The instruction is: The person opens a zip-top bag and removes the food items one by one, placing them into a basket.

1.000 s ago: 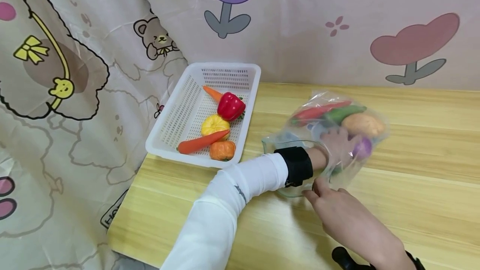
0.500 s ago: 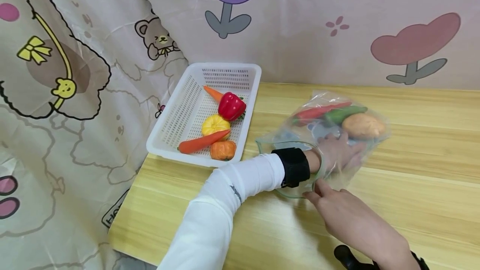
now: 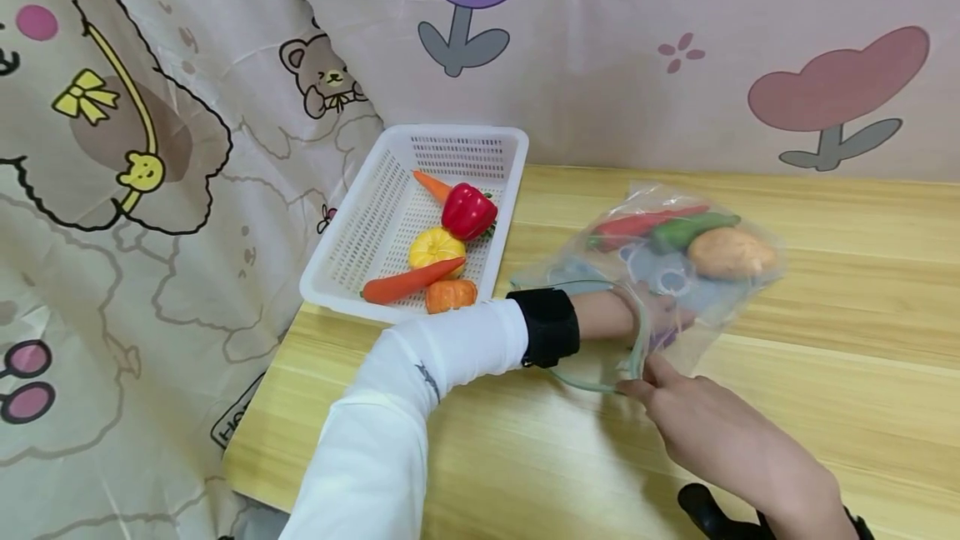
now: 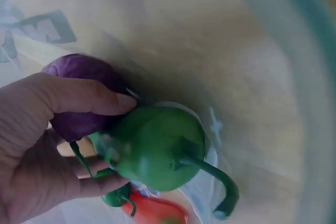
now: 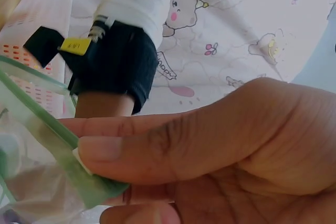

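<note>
My left hand (image 4: 47,124) is inside a clear zip bag (image 3: 716,332), beside a round purple vegetable (image 4: 84,72). The thumb crosses that vegetable's surface, with fingers curled below. The thumb tip and fingertips also reach a green pepper (image 4: 163,148) with a curved stem; I cannot tell if it shares the grip. My right hand (image 3: 712,415) pinches the bag's green rim (image 5: 89,182) between thumb and fingers, keeping the mouth apart around the left wrist. Deeper in the bag lie a red chili pepper (image 3: 637,225), a green chili pepper (image 3: 693,229) and a potato (image 3: 733,254).
A white perforated basket (image 3: 348,215) stands left of the bag. In it are two carrots, a red bell pepper (image 3: 468,212), a yellow pumpkin (image 3: 435,248) and an orange pumpkin (image 3: 452,295). A patterned cloth (image 3: 150,273) hangs at the table's left and back.
My left hand has drawn back leftward and nearer the bag mouth, and the purple vegetable has shifted with it. The right hand keeps its pinch on the rim.
</note>
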Available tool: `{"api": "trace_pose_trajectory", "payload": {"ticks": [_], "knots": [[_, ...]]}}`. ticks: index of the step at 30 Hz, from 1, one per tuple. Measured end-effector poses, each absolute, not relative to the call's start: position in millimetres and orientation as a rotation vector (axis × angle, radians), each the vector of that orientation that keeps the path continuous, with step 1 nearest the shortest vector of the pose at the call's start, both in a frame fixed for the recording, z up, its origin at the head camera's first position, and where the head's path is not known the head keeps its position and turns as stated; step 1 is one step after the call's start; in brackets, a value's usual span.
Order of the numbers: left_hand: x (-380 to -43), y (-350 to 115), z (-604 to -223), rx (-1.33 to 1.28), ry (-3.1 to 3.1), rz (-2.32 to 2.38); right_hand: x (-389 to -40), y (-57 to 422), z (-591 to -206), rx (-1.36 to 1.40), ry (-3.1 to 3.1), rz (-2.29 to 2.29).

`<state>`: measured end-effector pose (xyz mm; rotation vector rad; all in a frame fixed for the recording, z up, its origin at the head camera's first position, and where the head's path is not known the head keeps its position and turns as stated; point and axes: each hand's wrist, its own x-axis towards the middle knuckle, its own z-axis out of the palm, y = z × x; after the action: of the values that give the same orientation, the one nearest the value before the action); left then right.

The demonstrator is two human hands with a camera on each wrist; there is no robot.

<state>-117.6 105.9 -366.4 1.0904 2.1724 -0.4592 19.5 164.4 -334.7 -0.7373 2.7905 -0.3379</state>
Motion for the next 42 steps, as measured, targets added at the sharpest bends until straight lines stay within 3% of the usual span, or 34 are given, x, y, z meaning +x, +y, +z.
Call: {"api": "trace_pose_trajectory", "payload": {"ticks": [5, 14, 21, 26, 29, 37, 42], "knots": [[-118.5, 95.8, -369.9, 1.143, 2.13, -0.551, 17.9, 166.5, -335.6, -0.756, 2.775, -0.338], [-106.3, 35.4, -351.0, 1.637, 2.138, -0.546, 20.0, 166.6, -336.2, -0.757, 2.812, -0.344], [-97.8, -24.3, -323.6, 1.674, 2.22, -0.302, 19.1, 166.9, -336.7, -0.741, 2.809, -0.347], [-112.4, -69.6, -306.8, 1.745, 2.348, -0.081, 18.0, 168.9, -337.8, -0.716, 2.794, -0.36], [-126.5, -94.9, -302.4, 1.648, 2.465, -0.008, 17.8, 169.7, -338.8, -0.712, 2.783, -0.373], [-147.5, -138.1, -308.3, 1.046, 2.583, -0.145, 17.7, 170.0, -340.1, -0.731, 2.782, -0.37], [-152.0, -145.9, -313.9, 0.936, 2.618, -0.331, 17.4, 169.4, -340.0, -0.735, 2.792, -0.351]]}}
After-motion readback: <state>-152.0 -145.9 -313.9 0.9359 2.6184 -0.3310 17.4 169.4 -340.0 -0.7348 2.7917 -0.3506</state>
